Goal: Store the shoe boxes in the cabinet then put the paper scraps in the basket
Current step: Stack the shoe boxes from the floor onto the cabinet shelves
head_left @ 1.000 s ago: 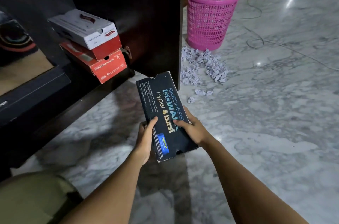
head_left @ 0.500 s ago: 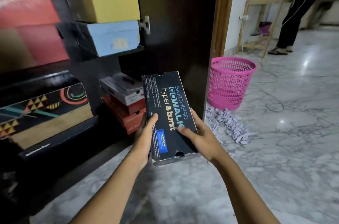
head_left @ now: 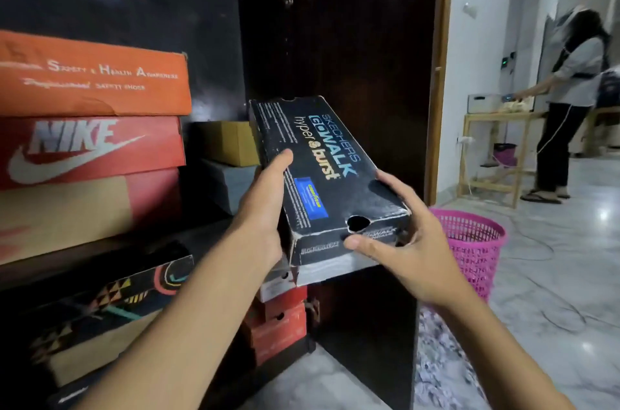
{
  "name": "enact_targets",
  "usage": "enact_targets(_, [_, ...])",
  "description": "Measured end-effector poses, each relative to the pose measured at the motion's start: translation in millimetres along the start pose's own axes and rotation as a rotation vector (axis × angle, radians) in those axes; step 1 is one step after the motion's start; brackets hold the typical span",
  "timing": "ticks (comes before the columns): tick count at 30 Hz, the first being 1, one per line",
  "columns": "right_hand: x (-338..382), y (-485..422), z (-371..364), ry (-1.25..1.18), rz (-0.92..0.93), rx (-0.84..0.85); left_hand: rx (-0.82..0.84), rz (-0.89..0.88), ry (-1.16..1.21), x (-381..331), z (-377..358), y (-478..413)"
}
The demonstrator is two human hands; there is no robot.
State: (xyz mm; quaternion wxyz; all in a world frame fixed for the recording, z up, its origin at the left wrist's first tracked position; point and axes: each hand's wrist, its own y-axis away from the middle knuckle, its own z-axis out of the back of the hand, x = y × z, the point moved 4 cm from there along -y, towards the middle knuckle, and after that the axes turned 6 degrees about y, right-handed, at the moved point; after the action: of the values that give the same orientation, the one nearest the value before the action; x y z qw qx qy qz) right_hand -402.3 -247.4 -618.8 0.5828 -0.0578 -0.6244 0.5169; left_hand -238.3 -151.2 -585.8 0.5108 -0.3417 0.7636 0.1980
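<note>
Gripping black shoe box w/ left hand fwd on long side & right hand at near end, pointed lengthwise into cabinet

Glossy grey marble floor, white wall, light wooden table far right.

Black matt cardboard shoe box, edges scuffed; pink plastic mesh basket; glossy grey marble floor; dark polished wood cabinet.
</note>
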Motion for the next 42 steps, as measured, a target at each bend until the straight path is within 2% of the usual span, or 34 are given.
enact_targets(4, [16, -55, 0, 0.007, 0.089, -0.055, -0.014, -0.097, -0.070, -57, -18, -16])
enact_targets(8, [18, -107, 3, -0.027, 0.086, -0.115, -0.012, -0.080, -0.111, -101, -33, -38])
enact_targets(11, [22, -145, 4, -0.039, 0.057, -0.148, -0.016, -0.034, -0.104, -125, -41, -58])
enact_targets(18, [27, -217, -9, 0.222, -0.076, -0.209, -0.053, 0.159, -0.055, -156, -37, -118])
enact_targets(22, [20, -242, -36, 0.275, -0.155, -0.215, -0.084, 0.233, -0.059, -155, -21, -160])
enact_targets(26, [4, -265, -62, 0.334, -0.195, -0.154, -0.161, 0.091, -0.163, -155, -11, -203])
enact_targets(29, [-18, -281, -76, 0.325, -0.185, -0.134, -0.135, -0.164, -0.398, -168, -20, -197])
enact_targets(31, [-35, -289, -82, 0.337, -0.171, -0.151, -0.084, -0.290, -0.414, -165, -23, -210])
enact_targets(34, [-62, -303, -91, 0.423, -0.138, -0.158, -0.112, -0.415, -0.437, -166, -18, -238])
enact_targets(38, [-91, -323, -112, 0.384, -0.136, -0.101, -0.217, -0.439, -0.487, -179, -2, -278])
enact_targets(42, [-109, -339, -132, 0.385, -0.116, -0.077, -0.248, -0.378, -0.476, -186, 18, -305])
